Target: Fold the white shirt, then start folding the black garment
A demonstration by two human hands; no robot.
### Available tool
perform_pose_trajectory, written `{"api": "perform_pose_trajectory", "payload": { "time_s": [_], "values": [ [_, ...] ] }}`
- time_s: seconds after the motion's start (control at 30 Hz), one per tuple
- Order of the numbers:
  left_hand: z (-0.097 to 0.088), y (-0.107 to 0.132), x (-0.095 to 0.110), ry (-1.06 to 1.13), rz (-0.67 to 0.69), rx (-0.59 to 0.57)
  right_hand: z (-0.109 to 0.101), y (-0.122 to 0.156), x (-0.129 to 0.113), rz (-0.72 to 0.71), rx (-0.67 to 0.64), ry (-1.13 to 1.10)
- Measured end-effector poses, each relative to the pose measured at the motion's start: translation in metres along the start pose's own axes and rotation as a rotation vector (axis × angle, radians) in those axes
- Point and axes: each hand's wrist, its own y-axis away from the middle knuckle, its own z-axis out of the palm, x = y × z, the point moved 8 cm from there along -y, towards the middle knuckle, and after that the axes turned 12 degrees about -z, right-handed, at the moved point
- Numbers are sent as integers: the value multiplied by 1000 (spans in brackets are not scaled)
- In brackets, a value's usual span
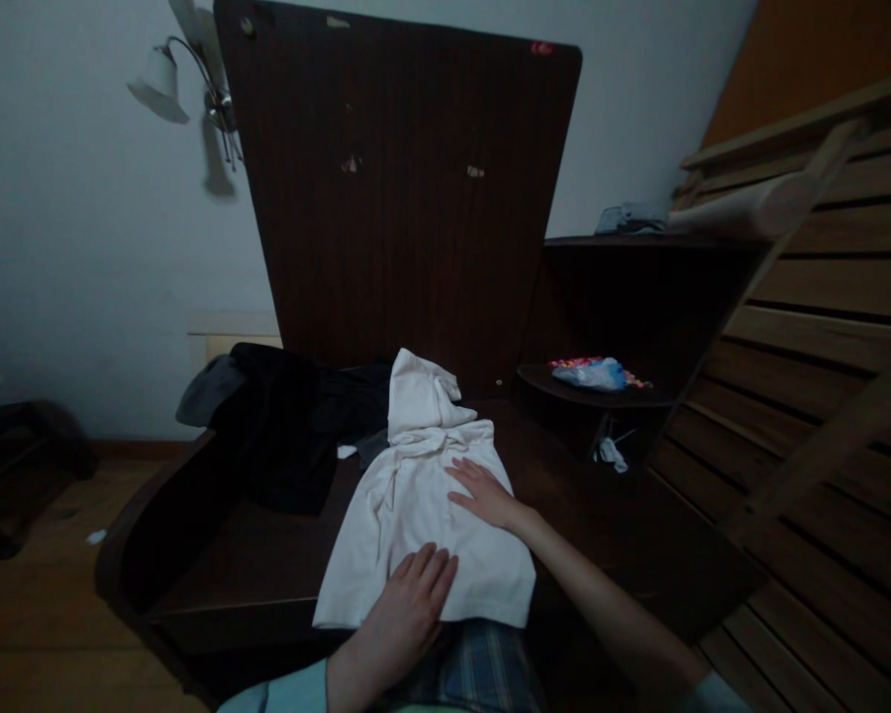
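Both hands are palm down on the white garment: my right hand (484, 492) lies open, fingers spread, across its middle right side, and my left hand (414, 599) rests nearer to me, low on the cloth, fingers together and slightly bent — neither is gripping anything that I can see. Beneath them the white garment (412, 495) lies lengthwise in front of me on the dark wooden surface (564, 485), its wide hem by my lap and its narrower, bunched part pointing away. Plaid fabric (482, 663) shows just below the hem.

To the left of the garment, a heap of black clothing (282, 436) sprawls over the surface, with a grey piece (209, 389) beside it at the armrest. On the right, a low corner shelf (601, 394) carries a blue-and-white plastic packet (592, 374), and folded grey cloth (634, 218) sits on the top above it. Behind everything stands a tall dark board (408, 218) — a wall lamp (158, 87) hangs to its left — while a slatted wooden frame (824, 337) leans at far right.
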Motion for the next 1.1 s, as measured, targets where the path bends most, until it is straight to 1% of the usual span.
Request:
{"api": "perform_pose_trajectory", "payload": {
  "time_s": [0.1, 0.27, 0.37, 0.5, 0.6, 0.67, 0.77, 0.83, 0.97, 1.1],
  "values": [
    [-1, 0, 1, -3, 9, 14, 6, -4, 4, 30, -10, 52],
    [5, -2, 2, -39, 61, 27, 6, -5, 7, 34, -22, 85],
    [6, -2, -1, -43, 68, 77, 8, -3, 5, 25, -60, 88],
    [2, 3, 1, -26, 94, 145, 7, 2, 1, 3, -108, 81],
    [-4, 5, 5, -15, 109, 163, -2, -1, 1, -14, -109, 71],
    [-9, 6, 7, -6, 112, 146, -12, -9, 0, -29, -94, 65],
    [-12, 6, 9, -5, 119, 101, -28, -25, 2, 8, -67, 113],
    [-11, 5, 9, -35, 128, 99, -34, -35, 2, 43, -67, 173],
    [-4, 4, 8, -100, 171, 140, -36, -47, 3, 49, -85, 255],
    [-1, 3, 6, -88, 168, 189, -36, -52, 16, 132, -94, 314]
  ]
}}
